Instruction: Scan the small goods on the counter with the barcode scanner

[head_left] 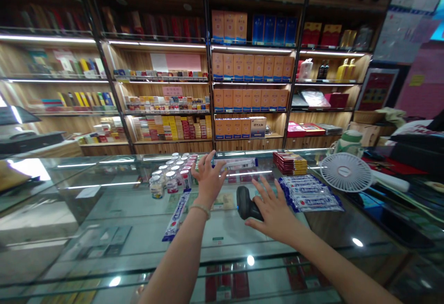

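My left hand [208, 179] is raised over the glass counter with its fingers spread, beside rows of small lidded jars [171, 180]. Just behind its fingers lies a long white-and-blue packet [239, 164]. A similar packet [177, 215] lies slantwise left of my left wrist. My right hand [274, 207] has its fingers spread over the handle of a black scanner [243, 202]; its thumb and palm are near the handle, and whether they touch it is unclear. To the right of that hand, several blue-and-white packets [310, 193] lie in a pile.
A stack of red-and-gold packs [290, 163] stands behind the packet pile. A white fan [346, 172] and a green-and-white bottle [349, 143] are at the right. Lit shelves with boxes [252, 65] line the back wall. The glass counter [138, 216] spans the foreground.
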`<action>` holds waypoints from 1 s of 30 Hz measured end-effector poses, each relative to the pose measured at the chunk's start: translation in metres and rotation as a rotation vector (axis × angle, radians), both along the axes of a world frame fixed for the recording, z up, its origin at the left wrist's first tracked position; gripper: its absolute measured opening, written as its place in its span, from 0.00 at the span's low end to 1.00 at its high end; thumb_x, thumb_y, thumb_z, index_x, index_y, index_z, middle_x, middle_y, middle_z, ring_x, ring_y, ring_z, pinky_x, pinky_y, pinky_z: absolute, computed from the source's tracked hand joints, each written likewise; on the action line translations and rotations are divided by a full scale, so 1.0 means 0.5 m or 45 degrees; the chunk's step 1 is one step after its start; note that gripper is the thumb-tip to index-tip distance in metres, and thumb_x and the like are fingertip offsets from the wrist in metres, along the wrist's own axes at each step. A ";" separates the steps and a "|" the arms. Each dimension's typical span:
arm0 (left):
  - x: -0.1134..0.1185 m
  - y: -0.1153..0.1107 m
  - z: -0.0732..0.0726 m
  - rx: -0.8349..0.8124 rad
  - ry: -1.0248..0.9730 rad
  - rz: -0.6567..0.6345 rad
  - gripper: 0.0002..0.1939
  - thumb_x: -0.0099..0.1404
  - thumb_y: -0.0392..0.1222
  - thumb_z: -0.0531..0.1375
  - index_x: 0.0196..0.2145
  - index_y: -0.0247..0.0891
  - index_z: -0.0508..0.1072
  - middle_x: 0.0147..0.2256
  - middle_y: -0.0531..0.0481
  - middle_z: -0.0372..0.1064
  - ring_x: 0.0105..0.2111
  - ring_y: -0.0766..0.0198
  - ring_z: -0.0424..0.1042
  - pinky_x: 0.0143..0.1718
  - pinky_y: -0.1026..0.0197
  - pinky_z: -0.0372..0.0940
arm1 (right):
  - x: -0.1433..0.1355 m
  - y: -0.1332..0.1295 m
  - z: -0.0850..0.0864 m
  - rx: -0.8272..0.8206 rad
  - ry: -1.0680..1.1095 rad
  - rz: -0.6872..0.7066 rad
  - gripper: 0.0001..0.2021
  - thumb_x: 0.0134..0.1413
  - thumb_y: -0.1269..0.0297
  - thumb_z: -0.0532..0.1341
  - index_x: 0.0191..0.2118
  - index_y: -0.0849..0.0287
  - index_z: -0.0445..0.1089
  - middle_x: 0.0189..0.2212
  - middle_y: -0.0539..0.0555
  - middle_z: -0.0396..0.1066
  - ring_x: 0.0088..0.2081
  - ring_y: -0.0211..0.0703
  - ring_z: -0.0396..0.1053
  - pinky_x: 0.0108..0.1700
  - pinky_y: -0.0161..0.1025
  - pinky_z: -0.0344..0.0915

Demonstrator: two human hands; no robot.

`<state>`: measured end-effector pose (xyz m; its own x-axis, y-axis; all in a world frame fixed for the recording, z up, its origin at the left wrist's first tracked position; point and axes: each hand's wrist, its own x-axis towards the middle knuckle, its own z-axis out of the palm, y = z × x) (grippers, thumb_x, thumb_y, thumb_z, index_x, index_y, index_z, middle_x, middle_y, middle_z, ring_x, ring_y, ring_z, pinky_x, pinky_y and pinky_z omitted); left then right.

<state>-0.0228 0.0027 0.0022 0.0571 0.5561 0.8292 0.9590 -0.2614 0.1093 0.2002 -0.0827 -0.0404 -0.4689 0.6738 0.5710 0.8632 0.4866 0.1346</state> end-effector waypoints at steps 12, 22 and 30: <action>0.001 0.000 0.000 0.030 0.022 -0.026 0.13 0.60 0.46 0.68 0.44 0.52 0.78 0.65 0.46 0.60 0.64 0.44 0.55 0.63 0.31 0.40 | 0.054 0.078 0.057 0.291 -0.010 -0.096 0.28 0.64 0.43 0.54 0.65 0.49 0.62 0.72 0.59 0.47 0.72 0.59 0.39 0.69 0.63 0.33; 0.002 0.006 -0.005 0.039 0.086 -0.088 0.12 0.61 0.48 0.68 0.44 0.53 0.78 0.64 0.48 0.61 0.63 0.45 0.57 0.65 0.34 0.38 | 0.091 0.174 0.061 0.483 0.040 -0.022 0.24 0.57 0.52 0.65 0.58 0.49 0.67 0.67 0.61 0.55 0.70 0.57 0.44 0.68 0.60 0.38; 0.011 0.003 -0.009 -0.009 0.123 -0.121 0.08 0.64 0.50 0.64 0.42 0.54 0.79 0.63 0.49 0.63 0.63 0.46 0.57 0.64 0.34 0.37 | 0.086 0.209 0.058 0.429 0.150 -0.006 0.10 0.61 0.58 0.61 0.46 0.52 0.73 0.64 0.58 0.62 0.68 0.55 0.51 0.68 0.57 0.38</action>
<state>-0.0173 0.0042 -0.0025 0.1891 0.5503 0.8133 0.9362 -0.3509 0.0198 0.2433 0.0218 -0.0115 -0.3841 0.4408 0.8113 0.8845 0.4276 0.1864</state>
